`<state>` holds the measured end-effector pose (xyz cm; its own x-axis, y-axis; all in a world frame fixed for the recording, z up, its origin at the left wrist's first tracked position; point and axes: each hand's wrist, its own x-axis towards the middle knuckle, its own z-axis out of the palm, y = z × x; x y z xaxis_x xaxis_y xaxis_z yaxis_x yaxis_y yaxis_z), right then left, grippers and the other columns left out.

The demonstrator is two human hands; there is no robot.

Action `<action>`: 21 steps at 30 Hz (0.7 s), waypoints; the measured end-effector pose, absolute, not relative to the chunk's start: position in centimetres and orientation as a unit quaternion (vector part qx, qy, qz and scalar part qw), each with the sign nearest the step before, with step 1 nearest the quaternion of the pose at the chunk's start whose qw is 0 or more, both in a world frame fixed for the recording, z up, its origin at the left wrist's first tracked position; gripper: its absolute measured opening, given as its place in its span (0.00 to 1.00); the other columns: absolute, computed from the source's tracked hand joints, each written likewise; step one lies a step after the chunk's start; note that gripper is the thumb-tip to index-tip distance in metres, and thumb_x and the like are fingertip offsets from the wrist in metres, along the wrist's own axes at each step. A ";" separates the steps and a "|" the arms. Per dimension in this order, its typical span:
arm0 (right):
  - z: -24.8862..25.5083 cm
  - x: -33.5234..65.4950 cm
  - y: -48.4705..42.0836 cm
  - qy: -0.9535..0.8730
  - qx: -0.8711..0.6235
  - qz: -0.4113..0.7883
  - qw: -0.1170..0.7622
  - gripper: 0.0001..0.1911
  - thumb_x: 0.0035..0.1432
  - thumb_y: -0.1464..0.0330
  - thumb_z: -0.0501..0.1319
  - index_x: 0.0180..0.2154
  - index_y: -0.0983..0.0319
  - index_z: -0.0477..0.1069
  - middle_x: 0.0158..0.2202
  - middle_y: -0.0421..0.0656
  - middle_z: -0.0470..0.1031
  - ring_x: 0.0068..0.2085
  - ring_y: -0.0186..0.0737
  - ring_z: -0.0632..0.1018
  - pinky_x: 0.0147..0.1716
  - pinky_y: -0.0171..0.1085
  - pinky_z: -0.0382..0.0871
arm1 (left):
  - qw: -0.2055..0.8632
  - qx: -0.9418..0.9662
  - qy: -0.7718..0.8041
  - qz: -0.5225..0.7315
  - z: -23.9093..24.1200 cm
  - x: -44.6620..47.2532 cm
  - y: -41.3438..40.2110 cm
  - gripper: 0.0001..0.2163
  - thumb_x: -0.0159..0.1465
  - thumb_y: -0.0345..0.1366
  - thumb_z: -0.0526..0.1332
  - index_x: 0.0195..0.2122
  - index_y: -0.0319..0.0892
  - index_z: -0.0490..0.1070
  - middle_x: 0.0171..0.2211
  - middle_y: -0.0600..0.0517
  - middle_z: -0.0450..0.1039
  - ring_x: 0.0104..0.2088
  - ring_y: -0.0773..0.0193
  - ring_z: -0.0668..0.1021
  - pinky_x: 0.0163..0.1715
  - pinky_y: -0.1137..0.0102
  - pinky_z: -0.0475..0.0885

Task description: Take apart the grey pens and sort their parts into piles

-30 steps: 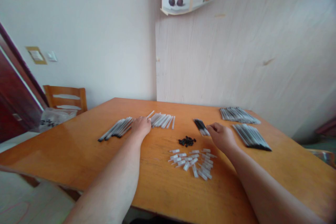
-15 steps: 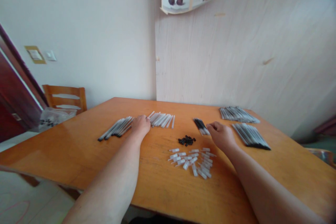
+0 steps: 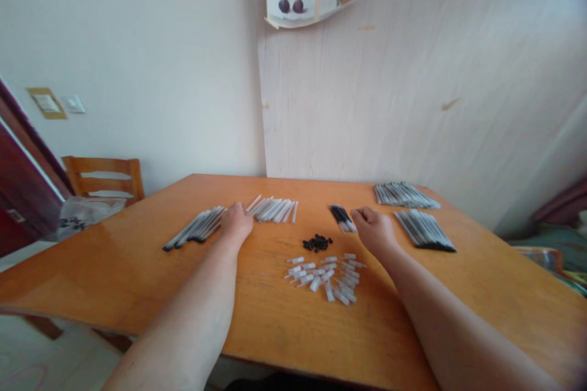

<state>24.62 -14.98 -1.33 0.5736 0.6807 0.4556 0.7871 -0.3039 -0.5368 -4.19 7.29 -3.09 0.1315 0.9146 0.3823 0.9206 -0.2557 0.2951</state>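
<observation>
step: picking parts at the black plugs (image 3: 317, 242) landmark.
left hand (image 3: 236, 220): curled on clear barrels (image 3: 273, 209), left of plugs; grip unclear.
right hand (image 3: 373, 229): fingers pinched at black refills (image 3: 342, 217), right of plugs.
next: needs one piece singled out per hand.

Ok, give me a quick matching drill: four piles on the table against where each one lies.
Things:
1 black bits
2 clear caps
3 white tubes
4 dark refills

Places:
A at the right hand
B just past the left hand
C nearest the camera
D in the middle, between the hands

Pairs: 1-D, 2-C, 3-B, 4-A
</observation>
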 end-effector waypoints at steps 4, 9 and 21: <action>-1.3 24.4 -14.9 -0.458 -0.803 -0.070 0.375 0.21 0.60 0.57 0.50 0.24 0.61 0.71 0.23 0.44 0.73 0.26 0.36 0.70 0.24 0.33 0.51 | -0.029 -0.730 -0.624 -0.278 -3.3 -4.5 7.6 0.16 0.62 0.31 0.52 0.50 0.34 0.70 0.48 0.37 0.74 0.51 0.52 0.74 0.49 0.64 0.66; -1.1 24.4 -14.9 -0.442 -0.806 -0.070 0.387 0.22 0.60 0.56 0.50 0.25 0.61 0.72 0.23 0.44 0.73 0.27 0.36 0.70 0.25 0.34 0.51 | -0.042 -0.708 -0.639 -0.297 -3.4 -4.8 7.7 0.17 0.63 0.32 0.51 0.50 0.36 0.69 0.48 0.38 0.74 0.51 0.52 0.74 0.48 0.64 0.67; -0.3 23.6 -15.0 -0.455 -0.795 -0.057 0.397 0.24 0.63 0.55 0.46 0.26 0.62 0.72 0.24 0.46 0.73 0.25 0.36 0.67 0.25 0.34 0.51 | -0.036 -0.723 -0.634 -0.271 -3.0 -5.7 6.2 0.16 0.63 0.33 0.52 0.51 0.38 0.68 0.49 0.40 0.74 0.49 0.56 0.76 0.45 0.66 0.68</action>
<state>23.57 -15.05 -0.33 0.5789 0.6786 0.4521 0.7694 -0.2709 -0.5785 -5.71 6.18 -2.97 0.0492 0.9369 0.3462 0.8973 -0.1937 0.3966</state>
